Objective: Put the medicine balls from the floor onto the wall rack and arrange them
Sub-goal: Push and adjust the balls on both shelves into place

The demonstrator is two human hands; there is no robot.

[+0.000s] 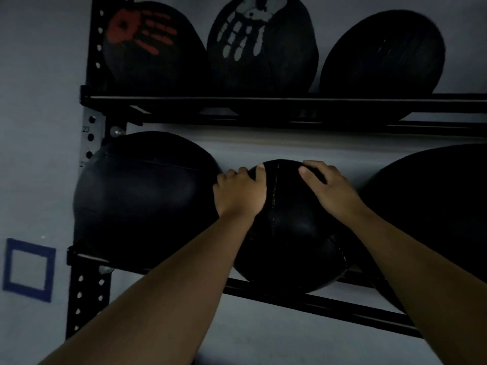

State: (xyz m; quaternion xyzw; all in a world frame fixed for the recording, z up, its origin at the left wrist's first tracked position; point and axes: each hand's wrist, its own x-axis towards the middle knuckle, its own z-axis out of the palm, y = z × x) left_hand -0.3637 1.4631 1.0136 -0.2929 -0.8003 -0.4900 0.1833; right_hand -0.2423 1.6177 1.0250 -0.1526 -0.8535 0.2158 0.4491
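A black medicine ball (292,233) with a stitched seam sits in the middle of the lower shelf of the black wall rack (290,299). My left hand (241,192) grips its upper left side and my right hand (329,188) lies over its upper right, fingers spread on the top. A bigger black ball (142,196) rests to its left and another (434,217) to its right, both on the same shelf.
The upper shelf (263,100) carries three black balls: one with a red handprint (147,46), one with a white handprint (261,43), one plain (384,54). A perforated upright (89,291) stands at the left. A blue tape square (27,270) marks the grey wall.
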